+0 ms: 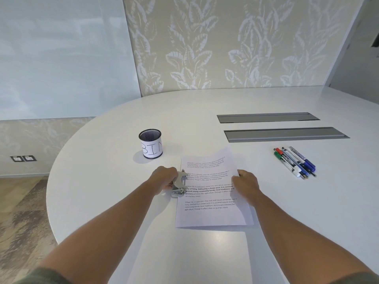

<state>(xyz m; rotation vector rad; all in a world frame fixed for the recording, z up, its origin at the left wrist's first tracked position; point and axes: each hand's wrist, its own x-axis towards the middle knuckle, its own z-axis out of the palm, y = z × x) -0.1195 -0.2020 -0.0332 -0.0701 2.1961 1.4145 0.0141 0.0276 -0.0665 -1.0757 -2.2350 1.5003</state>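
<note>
A printed sheet of paper [209, 214] lies on the white table [102, 191] in front of me. A grey metal hole punch [180, 184] sits on the sheet's left edge. My left hand [163, 179] grips the punch from the left, fingers curled round it. At the sheet's right edge, my right hand [245, 183] pinches the paper, and the far part of the sheet curves up a little.
A black mesh cup [150, 143] with a paper label reading "BIN" stands behind the punch to the left. Several markers [295, 161] lie at the right. Two grey cable hatches [285, 134] are set into the table further back.
</note>
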